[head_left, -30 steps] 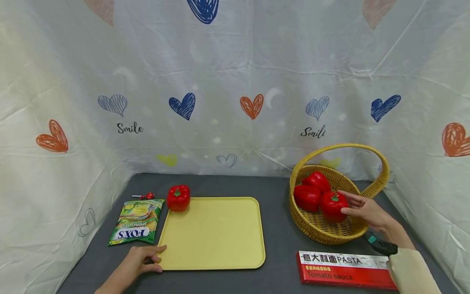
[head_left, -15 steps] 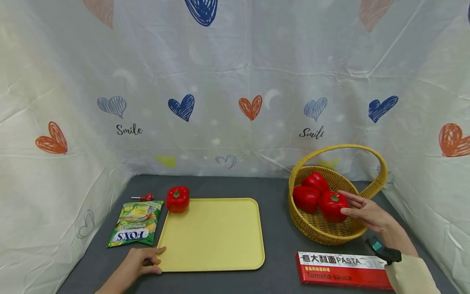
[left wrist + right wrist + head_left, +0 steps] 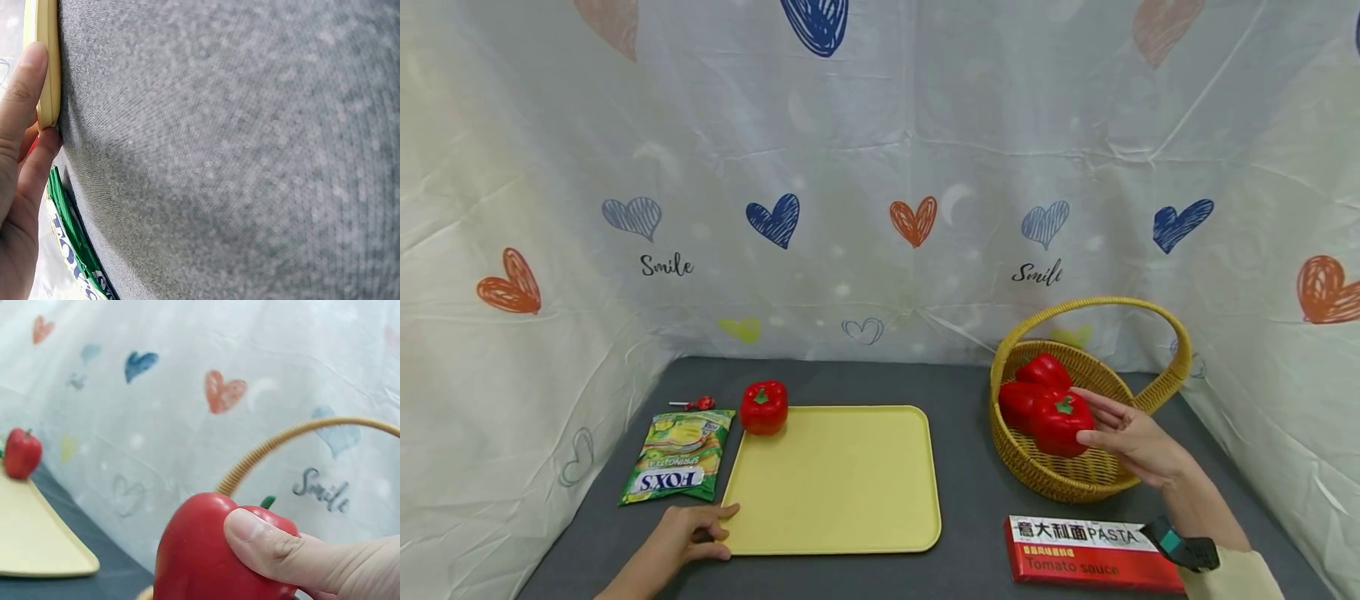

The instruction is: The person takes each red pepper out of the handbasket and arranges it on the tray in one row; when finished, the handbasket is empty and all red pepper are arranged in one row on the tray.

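Observation:
A red bell pepper (image 3: pixel 1058 427) with a green stem is gripped by my right hand (image 3: pixel 1142 440), thumb on one side and fingers on the other. It is over the yellow wicker basket (image 3: pixel 1045 482), where two more red peppers (image 3: pixel 1043 372) lie, one partly hidden behind it. In the right wrist view my thumb presses on the held pepper (image 3: pixel 200 550). My left hand (image 3: pixel 681 537) holds the near left corner of a pale yellow tray (image 3: pixel 835 483) between thumb and fingers. Another red bell pepper (image 3: pixel 763 408) sits at the tray's far left corner.
Left of the tray lies a green FOX'S candy bag (image 3: pixel 677 457), with a red lollipop (image 3: pixel 700 403) behind it. A red and white pasta box (image 3: pixel 1090 557) lies in front of the basket. The basket's tall handle (image 3: pixel 1105 302) arches above it. A heart-printed curtain stands behind.
My right hand has moved left with the pepper, which now overlaps the one beside it in view. My left hand has stayed at the tray corner.

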`<state>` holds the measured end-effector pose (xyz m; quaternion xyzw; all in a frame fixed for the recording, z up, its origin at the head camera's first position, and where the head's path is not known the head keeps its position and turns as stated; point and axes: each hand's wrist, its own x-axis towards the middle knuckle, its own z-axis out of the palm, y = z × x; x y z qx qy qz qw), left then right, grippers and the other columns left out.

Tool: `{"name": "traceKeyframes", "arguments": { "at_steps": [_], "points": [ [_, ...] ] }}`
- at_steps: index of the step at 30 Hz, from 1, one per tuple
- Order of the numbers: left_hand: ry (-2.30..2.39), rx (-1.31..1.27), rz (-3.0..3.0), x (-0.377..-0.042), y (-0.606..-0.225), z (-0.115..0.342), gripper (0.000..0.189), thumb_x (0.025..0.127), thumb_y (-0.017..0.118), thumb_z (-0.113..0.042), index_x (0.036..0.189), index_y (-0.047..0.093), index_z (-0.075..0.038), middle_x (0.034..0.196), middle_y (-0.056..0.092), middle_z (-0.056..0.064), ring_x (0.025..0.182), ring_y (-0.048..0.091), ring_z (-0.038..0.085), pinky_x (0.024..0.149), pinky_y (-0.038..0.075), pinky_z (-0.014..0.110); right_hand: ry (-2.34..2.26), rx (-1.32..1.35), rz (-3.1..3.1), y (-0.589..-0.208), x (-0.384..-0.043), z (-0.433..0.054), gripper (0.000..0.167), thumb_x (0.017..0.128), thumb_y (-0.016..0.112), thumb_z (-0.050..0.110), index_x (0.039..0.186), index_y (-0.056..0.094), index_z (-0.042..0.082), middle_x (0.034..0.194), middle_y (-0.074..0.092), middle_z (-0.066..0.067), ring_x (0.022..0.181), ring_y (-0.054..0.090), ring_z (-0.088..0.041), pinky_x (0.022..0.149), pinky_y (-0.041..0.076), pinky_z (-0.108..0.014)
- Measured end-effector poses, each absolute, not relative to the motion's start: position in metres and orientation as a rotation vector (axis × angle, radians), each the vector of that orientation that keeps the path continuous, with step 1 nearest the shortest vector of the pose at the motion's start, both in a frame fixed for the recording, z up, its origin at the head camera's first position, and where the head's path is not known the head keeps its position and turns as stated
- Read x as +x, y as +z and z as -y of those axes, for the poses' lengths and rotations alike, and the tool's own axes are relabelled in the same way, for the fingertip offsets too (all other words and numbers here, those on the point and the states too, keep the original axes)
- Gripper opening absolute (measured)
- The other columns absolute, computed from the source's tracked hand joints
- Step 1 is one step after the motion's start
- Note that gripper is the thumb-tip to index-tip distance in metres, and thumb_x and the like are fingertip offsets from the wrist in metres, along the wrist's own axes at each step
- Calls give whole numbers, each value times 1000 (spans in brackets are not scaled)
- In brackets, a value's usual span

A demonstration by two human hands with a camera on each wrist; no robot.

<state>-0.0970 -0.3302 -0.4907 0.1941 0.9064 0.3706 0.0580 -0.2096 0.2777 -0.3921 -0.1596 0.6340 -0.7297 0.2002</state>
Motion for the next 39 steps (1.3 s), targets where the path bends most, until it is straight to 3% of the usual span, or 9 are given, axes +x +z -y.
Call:
{"name": "traceKeyframes", "arguments": {
  "at_steps": [2,8,15,22,31,39],
  "points": [
    [1123,577,-2740,-97,-491,330,19,73,80,-26,80,71,-10,111,63,30,79,63,0,65,53,20,-2055,-444,-1756,-391,-207,-268,50,93,56,-8,126,59,29,122,61,14,109,59,-6,86,51,-30],
    [1105,559,-2752,-96,-490,331,54,74,79,-28,110,67,10,94,72,11,74,62,-1,64,53,21,-2060,-419,-1775,-390,-202,-237,56,91,59,-7,142,46,13,124,56,16,111,55,1,89,50,-28],
    [1118,565,-2749,-95,-490,329,53,73,80,-26,110,68,10,110,65,28,75,62,-1,63,54,22,-2082,-530,-1643,-394,-211,-204,51,92,56,-10,138,49,9,126,60,6,114,58,-11,90,49,-31],
    [1137,532,-2730,-96,-489,329,57,74,79,-26,115,64,11,106,69,21,74,60,-2,64,53,20,-2015,-525,-1755,-398,-221,-169,66,88,64,-6,144,29,-10,128,57,0,113,58,-13,90,49,-34],
    [1140,565,-2760,-96,-491,329,56,74,80,-25,114,65,12,108,67,24,73,59,-3,63,53,20,-1920,-585,-1924,-414,-247,-123,64,83,73,1,138,42,-9,135,51,-23,114,59,-23,89,51,-38],
    [1165,558,-2749,-96,-490,328,56,74,80,-23,114,64,13,107,68,22,73,59,-3,63,53,21,-1789,-724,-1981,-427,-269,-86,59,79,77,2,131,50,-6,132,52,-24,120,53,-38,90,50,-41]
  ]
}}
